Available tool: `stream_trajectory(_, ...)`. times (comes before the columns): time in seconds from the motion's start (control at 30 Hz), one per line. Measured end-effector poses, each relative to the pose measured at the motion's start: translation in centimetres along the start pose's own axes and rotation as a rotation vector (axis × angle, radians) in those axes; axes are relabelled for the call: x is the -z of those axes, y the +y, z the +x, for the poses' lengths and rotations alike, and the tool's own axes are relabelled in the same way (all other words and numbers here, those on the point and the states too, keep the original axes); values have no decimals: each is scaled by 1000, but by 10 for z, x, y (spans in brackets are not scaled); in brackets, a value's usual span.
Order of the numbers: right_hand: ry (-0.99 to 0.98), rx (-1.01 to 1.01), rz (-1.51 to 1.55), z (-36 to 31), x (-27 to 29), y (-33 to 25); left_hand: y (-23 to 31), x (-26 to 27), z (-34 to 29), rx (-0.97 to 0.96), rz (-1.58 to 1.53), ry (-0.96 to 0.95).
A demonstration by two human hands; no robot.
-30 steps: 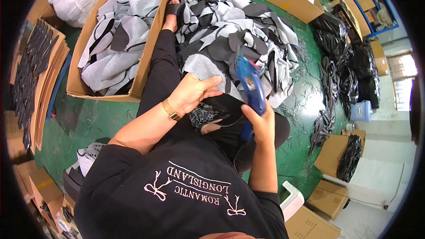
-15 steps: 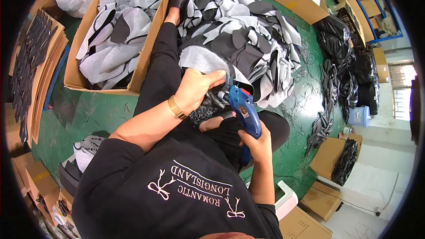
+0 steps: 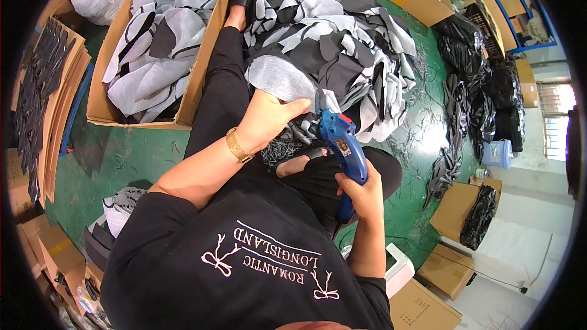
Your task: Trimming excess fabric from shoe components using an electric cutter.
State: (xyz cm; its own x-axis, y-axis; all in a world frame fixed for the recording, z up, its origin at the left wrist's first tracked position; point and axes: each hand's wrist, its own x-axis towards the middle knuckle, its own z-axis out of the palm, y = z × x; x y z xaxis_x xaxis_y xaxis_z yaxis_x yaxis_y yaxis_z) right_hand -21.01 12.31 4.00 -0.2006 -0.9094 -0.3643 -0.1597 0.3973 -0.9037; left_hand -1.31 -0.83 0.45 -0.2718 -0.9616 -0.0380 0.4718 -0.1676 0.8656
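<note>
Left hand partly hides the grey fabric.

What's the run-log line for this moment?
Left hand: pinching grey fabric piece | right hand: gripping blue power tool | tool tip: near piece's edge | beyond: fabric pile

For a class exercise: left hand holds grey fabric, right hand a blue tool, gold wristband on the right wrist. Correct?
No: the head view shows the gold wristband on the left wrist. The left hand holds grey fabric, the right hand a blue tool.
</note>
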Motion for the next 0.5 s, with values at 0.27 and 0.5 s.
stream_trajectory(0.27,-73,-39,28,1,12,-10,10,12,1,30,171,-176)
stream_trajectory(0.5,-135,-56,115,5,14,-13,18,15,0,-25,293,-290)
